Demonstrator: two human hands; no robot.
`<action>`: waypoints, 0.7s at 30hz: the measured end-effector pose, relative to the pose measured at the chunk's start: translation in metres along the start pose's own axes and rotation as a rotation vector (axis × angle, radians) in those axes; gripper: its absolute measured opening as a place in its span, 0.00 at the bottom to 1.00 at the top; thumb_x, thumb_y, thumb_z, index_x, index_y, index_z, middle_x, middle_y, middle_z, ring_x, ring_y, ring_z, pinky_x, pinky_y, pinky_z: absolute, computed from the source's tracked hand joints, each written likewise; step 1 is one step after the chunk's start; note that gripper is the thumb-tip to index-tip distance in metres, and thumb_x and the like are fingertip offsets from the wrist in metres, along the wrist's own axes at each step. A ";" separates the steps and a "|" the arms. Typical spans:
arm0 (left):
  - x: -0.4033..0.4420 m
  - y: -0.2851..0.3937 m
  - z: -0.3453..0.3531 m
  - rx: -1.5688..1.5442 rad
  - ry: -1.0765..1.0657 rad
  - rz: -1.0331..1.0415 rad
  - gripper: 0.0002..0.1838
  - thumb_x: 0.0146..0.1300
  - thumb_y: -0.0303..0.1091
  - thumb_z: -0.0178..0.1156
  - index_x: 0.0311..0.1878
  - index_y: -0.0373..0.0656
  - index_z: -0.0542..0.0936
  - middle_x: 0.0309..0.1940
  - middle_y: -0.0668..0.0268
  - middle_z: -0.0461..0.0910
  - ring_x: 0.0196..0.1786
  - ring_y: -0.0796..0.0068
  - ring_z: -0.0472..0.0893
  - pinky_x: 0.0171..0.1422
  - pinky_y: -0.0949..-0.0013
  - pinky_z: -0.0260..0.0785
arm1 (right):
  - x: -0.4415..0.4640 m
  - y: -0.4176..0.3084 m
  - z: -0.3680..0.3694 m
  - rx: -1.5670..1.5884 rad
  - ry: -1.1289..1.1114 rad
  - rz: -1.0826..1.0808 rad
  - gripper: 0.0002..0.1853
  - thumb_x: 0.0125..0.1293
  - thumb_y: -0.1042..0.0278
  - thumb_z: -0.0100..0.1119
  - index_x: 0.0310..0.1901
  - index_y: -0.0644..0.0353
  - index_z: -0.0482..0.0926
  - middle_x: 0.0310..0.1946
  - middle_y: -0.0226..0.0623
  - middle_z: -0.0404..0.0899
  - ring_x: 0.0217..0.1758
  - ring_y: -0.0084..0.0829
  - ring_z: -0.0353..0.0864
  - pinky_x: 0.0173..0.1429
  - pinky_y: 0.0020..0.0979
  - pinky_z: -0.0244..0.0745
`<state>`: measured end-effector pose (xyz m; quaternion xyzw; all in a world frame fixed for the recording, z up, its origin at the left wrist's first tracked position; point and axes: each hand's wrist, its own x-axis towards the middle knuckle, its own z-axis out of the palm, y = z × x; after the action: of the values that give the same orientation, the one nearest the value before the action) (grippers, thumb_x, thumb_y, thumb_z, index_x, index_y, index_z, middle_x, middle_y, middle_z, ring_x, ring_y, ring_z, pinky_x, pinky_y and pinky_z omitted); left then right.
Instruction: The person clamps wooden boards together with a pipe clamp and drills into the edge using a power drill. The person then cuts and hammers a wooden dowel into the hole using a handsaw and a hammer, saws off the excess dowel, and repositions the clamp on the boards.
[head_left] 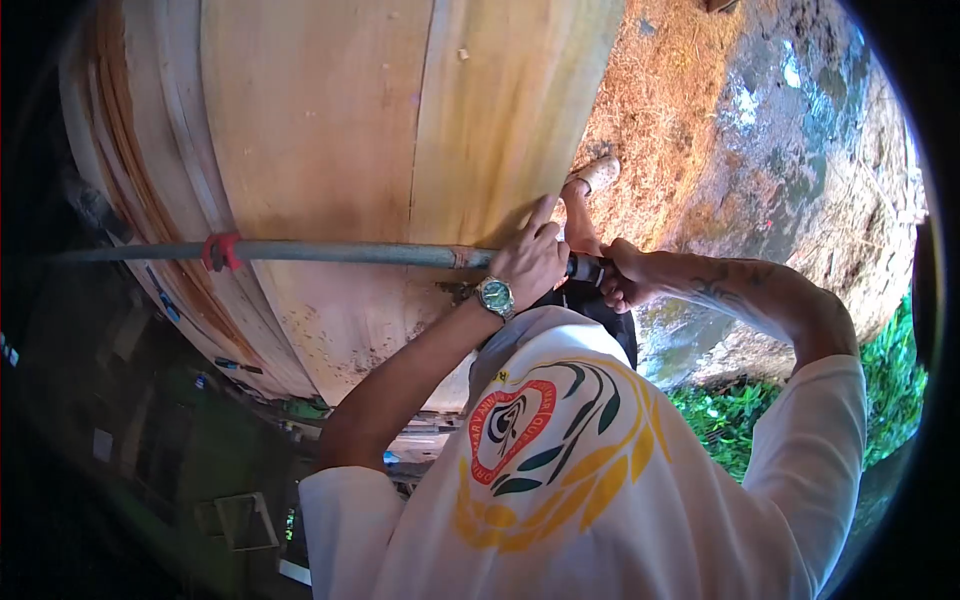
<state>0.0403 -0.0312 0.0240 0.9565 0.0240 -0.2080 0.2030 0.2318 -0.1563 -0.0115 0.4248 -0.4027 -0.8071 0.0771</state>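
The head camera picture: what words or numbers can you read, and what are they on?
"QUE", seemingly: part of the lettering in the red ring printed on the white shirt.
The ring's other letters: too blurred to read surely.
Watch dial: any markings are too small to read.
Nothing else reads clearly.

Open-air woodworking workshop beside grass (720,412): wooden boards (310,120), long bar clamp (350,252).

1. Pale wooden boards (310,120) lie side by side before you, a long seam between the two widest.
2. A grey pipe (350,252) runs across their near part, left to right; you see its red fitting (219,252) at left.
3. To your right, reddish-brown debris (650,115) covers part of the ground (765,150).
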 end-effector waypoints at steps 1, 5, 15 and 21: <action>-0.001 0.001 0.002 -0.021 0.021 -0.007 0.10 0.60 0.34 0.57 0.39 0.43 0.84 0.30 0.66 0.84 0.55 0.70 0.79 0.85 0.41 0.43 | 0.001 -0.001 -0.001 -0.008 -0.017 0.013 0.28 0.78 0.41 0.24 0.21 0.46 0.59 0.15 0.26 0.57 0.17 0.28 0.58 0.27 0.37 0.61; -0.002 0.006 0.013 -0.061 0.158 -0.057 0.09 0.61 0.34 0.58 0.37 0.43 0.86 0.30 0.67 0.84 0.55 0.68 0.80 0.86 0.44 0.42 | -0.002 0.010 0.002 0.039 0.074 -0.124 0.30 0.81 0.42 0.26 0.25 0.49 0.67 0.16 0.29 0.66 0.22 0.32 0.70 0.35 0.39 0.72; -0.001 0.002 0.003 -0.002 0.069 -0.019 0.10 0.56 0.34 0.60 0.34 0.42 0.89 0.28 0.71 0.85 0.53 0.70 0.80 0.88 0.47 0.32 | -0.005 0.003 0.005 0.112 0.099 -0.028 0.24 0.79 0.44 0.33 0.25 0.48 0.58 0.15 0.21 0.47 0.15 0.22 0.47 0.22 0.28 0.44; -0.002 0.001 0.001 -0.036 0.053 0.008 0.11 0.55 0.32 0.59 0.34 0.40 0.88 0.26 0.72 0.81 0.52 0.71 0.80 0.89 0.45 0.29 | -0.013 -0.032 0.008 -0.144 0.019 0.266 0.21 0.78 0.50 0.37 0.25 0.47 0.61 0.16 0.20 0.51 0.15 0.20 0.49 0.19 0.26 0.49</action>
<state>0.0379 -0.0326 0.0244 0.9580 0.0292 -0.1816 0.2201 0.2414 -0.1239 -0.0237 0.3685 -0.3956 -0.8126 0.2176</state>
